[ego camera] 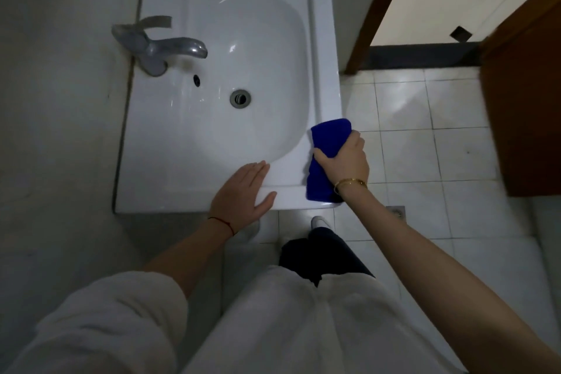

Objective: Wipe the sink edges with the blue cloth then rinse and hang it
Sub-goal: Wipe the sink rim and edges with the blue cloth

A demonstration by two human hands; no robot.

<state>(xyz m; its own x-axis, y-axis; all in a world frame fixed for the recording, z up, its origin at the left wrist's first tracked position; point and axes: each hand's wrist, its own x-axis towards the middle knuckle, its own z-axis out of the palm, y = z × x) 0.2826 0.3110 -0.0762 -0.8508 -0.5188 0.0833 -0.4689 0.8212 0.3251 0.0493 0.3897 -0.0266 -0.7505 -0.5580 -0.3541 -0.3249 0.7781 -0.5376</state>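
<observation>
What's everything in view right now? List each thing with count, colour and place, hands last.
sink: one, white, against the wall on the left
faucet: one, grey metal, on the sink's wall-side rim
drain: one, metal, in the basin
overflow hole: one, dark, below the faucet
blue cloth: one, on the sink's near right corner
floor tiles: many, white, right of the sink
door: one, brown, far right
floor drain: one, metal, by the right forearm
left hand: flat on the sink's near rim
right hand: gripping the cloth

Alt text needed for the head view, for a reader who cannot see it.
A person's right hand grips a blue cloth on a white sink's near right corner while the left hand rests flat on its front edge; the faucet is dry.
</observation>
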